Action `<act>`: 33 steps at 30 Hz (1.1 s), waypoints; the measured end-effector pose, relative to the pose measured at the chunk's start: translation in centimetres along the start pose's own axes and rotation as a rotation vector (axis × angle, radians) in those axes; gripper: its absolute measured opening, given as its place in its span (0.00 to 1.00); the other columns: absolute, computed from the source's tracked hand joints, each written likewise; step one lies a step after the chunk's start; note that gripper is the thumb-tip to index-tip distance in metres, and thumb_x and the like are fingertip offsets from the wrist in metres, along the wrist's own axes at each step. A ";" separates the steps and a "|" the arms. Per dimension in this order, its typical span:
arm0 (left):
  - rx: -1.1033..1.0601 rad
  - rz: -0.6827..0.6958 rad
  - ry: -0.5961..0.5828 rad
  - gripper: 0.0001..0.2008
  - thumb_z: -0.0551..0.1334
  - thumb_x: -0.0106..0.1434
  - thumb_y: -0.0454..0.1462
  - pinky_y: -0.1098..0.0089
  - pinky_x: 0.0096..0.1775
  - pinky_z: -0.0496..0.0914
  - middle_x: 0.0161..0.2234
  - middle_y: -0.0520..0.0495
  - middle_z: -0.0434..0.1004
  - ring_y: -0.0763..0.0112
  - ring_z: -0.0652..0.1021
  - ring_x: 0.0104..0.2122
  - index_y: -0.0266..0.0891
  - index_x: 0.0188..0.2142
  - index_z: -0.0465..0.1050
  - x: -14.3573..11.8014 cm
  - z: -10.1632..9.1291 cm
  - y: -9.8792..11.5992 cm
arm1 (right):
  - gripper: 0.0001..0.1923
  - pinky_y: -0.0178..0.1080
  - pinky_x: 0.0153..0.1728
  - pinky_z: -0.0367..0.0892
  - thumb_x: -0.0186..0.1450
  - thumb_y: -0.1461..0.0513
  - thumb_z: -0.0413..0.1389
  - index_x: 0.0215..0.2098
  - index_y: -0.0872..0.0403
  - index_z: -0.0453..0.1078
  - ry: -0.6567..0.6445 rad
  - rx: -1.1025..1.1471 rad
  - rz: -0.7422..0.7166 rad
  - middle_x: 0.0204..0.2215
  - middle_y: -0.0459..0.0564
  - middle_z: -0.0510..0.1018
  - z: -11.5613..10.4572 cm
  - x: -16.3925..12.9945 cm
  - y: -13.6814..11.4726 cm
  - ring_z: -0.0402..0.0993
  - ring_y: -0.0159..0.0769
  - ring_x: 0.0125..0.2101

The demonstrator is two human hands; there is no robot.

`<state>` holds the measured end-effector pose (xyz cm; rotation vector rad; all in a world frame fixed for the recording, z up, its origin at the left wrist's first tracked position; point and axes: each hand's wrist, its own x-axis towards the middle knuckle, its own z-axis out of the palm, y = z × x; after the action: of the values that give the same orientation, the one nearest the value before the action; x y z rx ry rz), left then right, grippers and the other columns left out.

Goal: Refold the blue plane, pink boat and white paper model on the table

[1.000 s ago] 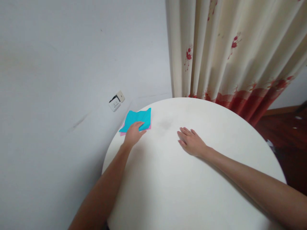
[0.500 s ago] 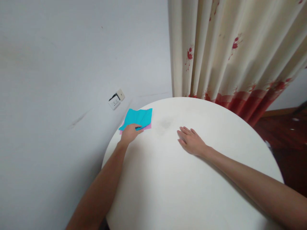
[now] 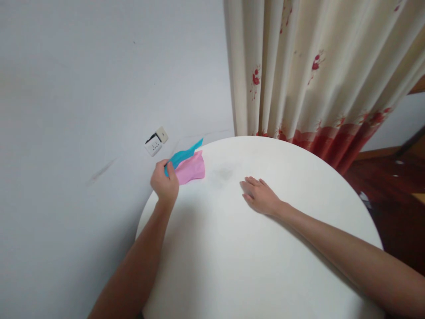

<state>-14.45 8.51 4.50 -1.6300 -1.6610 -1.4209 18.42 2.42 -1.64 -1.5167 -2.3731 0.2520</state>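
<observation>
My left hand (image 3: 165, 180) is closed on the near left edge of a blue cloth (image 3: 182, 155), thumb on top, and holds it raised at a tilt. Under and beside it a pink cloth (image 3: 192, 169) lies near the far left rim of the white round table (image 3: 252, 261). Part of the pink cloth is hidden by the blue one and by my fingers. Flat on the tabletop, my right hand (image 3: 259, 195) rests with its fingers stretched out, holding nothing. A grey smudge (image 3: 224, 173) marks the surface between the hands.
A pale wall (image 3: 83, 110) with a white socket (image 3: 153, 145) runs close along the table's left side. Behind the table hangs a cream curtain (image 3: 299, 71) with red flowers and a red hem. Dark reddish floor (image 3: 395, 195) shows at the right.
My left hand has lifted the blue cloth's edge up and to the left, uncovering more of the pink cloth. My right hand stays in place on the table; the view has shifted slightly.
</observation>
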 end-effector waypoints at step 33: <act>-0.245 0.442 -0.927 0.22 0.48 0.67 0.29 0.62 0.62 0.64 0.58 0.39 0.71 0.64 0.71 0.58 0.34 0.58 0.67 -10.5 -0.9 11.2 | 0.33 0.54 0.67 0.43 0.73 0.54 0.41 0.70 0.66 0.49 -0.001 -0.059 -0.090 0.70 0.64 0.51 3.0 -2.6 -5.6 0.43 0.50 0.70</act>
<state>-2.19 0.33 0.10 -2.8517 -1.3706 -0.6740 13.58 -2.26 -3.14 -1.4308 -2.4625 0.1638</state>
